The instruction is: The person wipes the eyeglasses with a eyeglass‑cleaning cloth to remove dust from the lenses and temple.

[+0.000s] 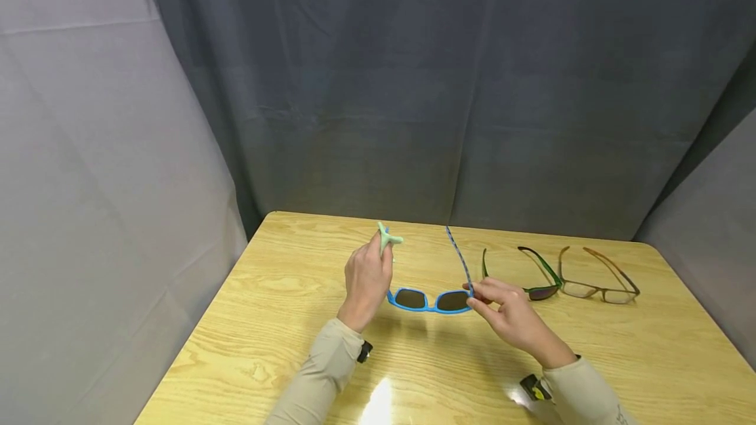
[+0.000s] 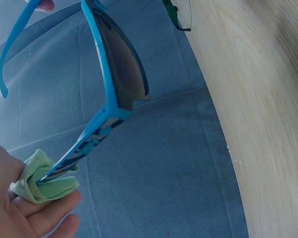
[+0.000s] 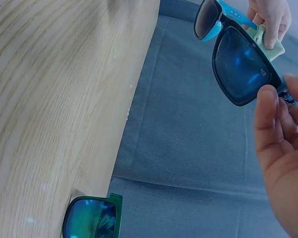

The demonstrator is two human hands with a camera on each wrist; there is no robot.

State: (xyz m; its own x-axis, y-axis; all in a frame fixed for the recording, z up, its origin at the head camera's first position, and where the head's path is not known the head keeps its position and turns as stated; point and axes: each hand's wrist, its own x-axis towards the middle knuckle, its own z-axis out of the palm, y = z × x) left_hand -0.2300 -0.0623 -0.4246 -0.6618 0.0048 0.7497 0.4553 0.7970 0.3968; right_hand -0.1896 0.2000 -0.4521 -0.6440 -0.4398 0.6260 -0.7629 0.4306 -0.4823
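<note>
Blue-framed sunglasses [image 1: 430, 309] with dark lenses are held up between both hands, temples unfolded. My right hand [image 1: 516, 317] pinches the frame's right corner by the hinge, between thumb and fingers. A light green cloth [image 2: 44, 183] is wrapped around the end of the left temple [image 2: 84, 144]. Through that cloth, my left hand [image 1: 367, 277] pinches the temple. In the right wrist view the lens [image 3: 241, 64] faces the camera, and the left hand [image 3: 273, 17] with the cloth shows behind the frame.
Green-and-black sunglasses [image 1: 543, 292] lie on the wooden table [image 1: 266, 320] beyond my right hand, partly hidden by it. Brown-framed eyeglasses [image 1: 602, 292] lie to their right, temples unfolded. A dark grey curtain [image 1: 413, 84] hangs behind the table.
</note>
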